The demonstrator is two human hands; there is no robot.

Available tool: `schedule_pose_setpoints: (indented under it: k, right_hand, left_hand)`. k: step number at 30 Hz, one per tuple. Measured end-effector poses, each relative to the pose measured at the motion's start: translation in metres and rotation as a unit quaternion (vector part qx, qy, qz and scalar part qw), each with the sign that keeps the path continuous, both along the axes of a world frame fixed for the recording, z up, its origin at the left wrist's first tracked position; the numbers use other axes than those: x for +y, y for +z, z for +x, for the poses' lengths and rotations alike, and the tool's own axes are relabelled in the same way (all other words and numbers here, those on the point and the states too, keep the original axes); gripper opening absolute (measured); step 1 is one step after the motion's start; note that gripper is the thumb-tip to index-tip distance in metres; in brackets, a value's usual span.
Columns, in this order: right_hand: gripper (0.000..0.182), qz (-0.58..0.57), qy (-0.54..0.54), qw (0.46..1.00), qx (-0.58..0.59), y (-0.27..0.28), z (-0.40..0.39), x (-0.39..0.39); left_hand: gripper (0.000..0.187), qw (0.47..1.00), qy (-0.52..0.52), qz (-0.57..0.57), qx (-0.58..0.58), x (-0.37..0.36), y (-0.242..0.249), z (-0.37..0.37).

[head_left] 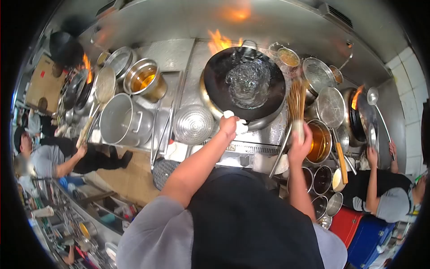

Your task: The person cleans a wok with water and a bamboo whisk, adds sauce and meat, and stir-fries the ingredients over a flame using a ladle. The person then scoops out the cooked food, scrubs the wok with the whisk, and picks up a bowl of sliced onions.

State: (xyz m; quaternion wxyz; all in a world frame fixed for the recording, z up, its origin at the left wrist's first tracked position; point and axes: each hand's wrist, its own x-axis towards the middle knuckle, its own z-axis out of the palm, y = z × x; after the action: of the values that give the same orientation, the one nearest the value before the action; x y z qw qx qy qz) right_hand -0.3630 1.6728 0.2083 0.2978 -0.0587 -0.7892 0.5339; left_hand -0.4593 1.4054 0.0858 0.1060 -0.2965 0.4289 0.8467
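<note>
The premises are a commercial kitchen of the restaurant type. Open flames (pixel 218 41) rise behind a large wok (pixel 216 80) containing clear liquid; further fire is noted at stations to either side. A metal wall (pixel 280 24) backs the cooking range, with white tiles (pixel 408 92) at far right. Equipment close by includes a deep pot (pixel 142 129), a perforated strainer (pixel 193 124), a mesh strainer (pixel 331 107) and a stick-bundle brush (pixel 295 101). A left-side worker (pixel 47 160) and a right-side worker (pixel 394 207) wear grey and black, matching the camera wearer's grey sleeves and black apron (pixel 251 219).
</note>
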Motion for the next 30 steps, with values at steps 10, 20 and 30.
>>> schedule_pose_setpoints:
  k: [10,20,30]
  right_hand:
    - [0.055,-0.143,0.021,0.947,-0.288,-0.110,0.147,0.011]
    - [0.056,-0.278,0.005,0.945,-0.170,-0.030,0.021,-0.003]
    - [0.062,-0.292,0.020,0.951,-0.097,-0.053,-0.094,-0.038]
  left_hand:
    - [0.031,0.986,-0.049,-0.149,0.051,-0.082,0.048,0.023]
    - [0.029,0.874,-0.082,-0.458,0.139,-0.112,0.085,0.025]
    - [0.052,0.707,-0.089,-0.666,0.220,-0.083,0.162,0.054]
